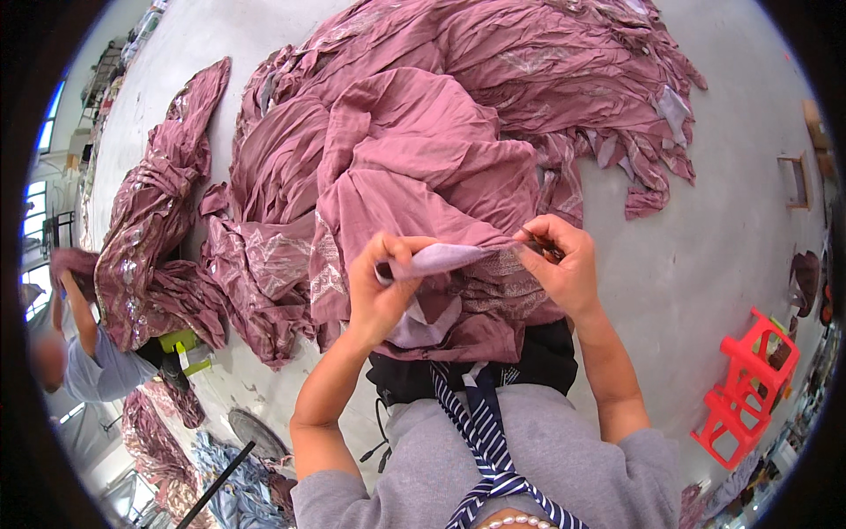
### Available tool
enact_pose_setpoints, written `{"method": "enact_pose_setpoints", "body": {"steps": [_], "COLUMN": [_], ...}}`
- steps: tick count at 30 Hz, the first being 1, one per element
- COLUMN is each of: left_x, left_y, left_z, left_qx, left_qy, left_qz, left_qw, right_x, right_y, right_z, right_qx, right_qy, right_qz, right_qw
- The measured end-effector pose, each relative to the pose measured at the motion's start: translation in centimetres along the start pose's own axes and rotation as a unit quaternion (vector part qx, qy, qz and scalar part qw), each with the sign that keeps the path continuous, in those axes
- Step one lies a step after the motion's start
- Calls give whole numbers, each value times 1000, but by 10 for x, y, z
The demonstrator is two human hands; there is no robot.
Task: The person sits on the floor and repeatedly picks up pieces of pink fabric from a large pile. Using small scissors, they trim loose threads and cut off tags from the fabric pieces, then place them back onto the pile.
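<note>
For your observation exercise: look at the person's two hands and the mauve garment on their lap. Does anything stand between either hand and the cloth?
Nothing visible does. The left hand already pinches the pale lilac lining of the mauve garment, and the right hand grips the same stretched edge, with a small dark tool at its fingertips. Both touch the cloth directly.

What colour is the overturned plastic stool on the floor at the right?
Red. The stool shows clearly in the head view, lying on the grey floor.
</note>
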State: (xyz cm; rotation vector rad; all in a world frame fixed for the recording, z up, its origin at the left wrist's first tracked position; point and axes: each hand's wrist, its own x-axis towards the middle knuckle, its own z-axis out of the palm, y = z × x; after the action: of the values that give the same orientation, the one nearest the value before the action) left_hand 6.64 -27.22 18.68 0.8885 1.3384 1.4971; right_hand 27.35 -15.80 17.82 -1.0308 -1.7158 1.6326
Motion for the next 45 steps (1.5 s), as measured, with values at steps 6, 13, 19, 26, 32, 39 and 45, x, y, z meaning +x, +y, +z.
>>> {"method": "enact_pose_setpoints", "body": {"steps": [6,13,19,26,32,39,45], "left_x": [20,26,25,23,20,17,18], "left_y": [14,22,36,32,25,27,24], "left_z": [-10,-32,-34,-14,-7,-3,-2], "left_qx": [-215,-169,-122,169,339,306,293], "left_qy": [101,85,69,21,21,55,60], "left_qz": [-236,-230,-213,54,177,151,162], "left_qw": [942,955,967,984,924,938,940], "right_x": [42,70,76,61,55,31,16], "right_y": [-9,-1,-11,-24,-26,-37,-41], "right_z": [5,17,31,34,27,5,2], "right_qx": [79,90,40,18,-29,-188,-189], "right_qy": [-63,-108,-84,-64,-62,59,16], "right_qz": [53,43,-13,-37,-52,-190,-149], "right_qw": [993,989,996,997,996,962,970]}}
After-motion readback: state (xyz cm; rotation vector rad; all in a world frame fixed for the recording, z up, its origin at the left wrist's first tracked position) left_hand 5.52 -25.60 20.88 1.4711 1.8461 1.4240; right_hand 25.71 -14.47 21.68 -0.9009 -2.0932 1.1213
